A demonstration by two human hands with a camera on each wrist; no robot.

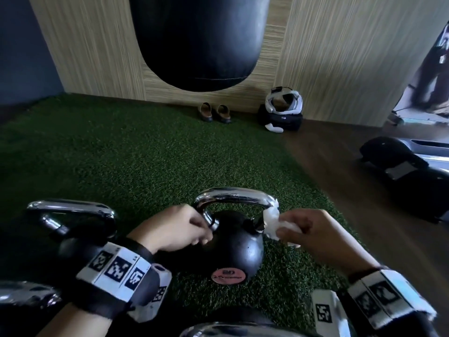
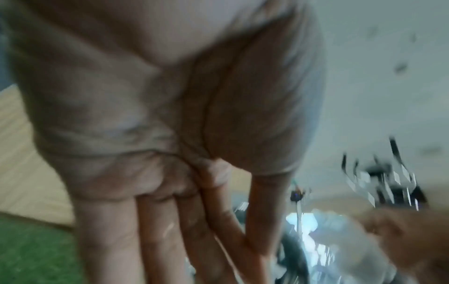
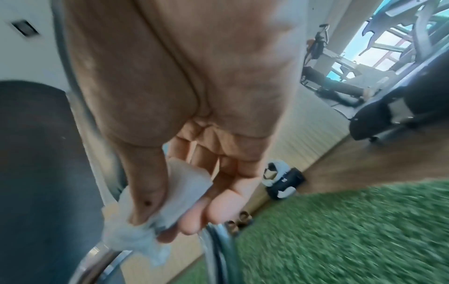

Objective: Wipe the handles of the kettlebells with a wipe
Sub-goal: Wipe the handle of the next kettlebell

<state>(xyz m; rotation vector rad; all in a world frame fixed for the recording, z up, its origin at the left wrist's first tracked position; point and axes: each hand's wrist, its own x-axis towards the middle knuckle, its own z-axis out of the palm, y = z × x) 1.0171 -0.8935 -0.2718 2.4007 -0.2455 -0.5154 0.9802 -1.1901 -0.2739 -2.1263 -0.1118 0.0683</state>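
A black kettlebell with a chrome handle stands on green turf in front of me. My right hand pinches a crumpled white wipe and holds it against the right leg of the handle. The right wrist view shows the wipe between thumb and fingers, beside the chrome handle. My left hand rests on the kettlebell's body at the foot of the handle's left leg. In the blurred left wrist view its fingers run fairly straight.
More chrome-handled kettlebells stand at the left, bottom left and bottom centre. A black punching bag hangs ahead. Shoes and a headset on a black bag lie by the wall. A machine base sits right.
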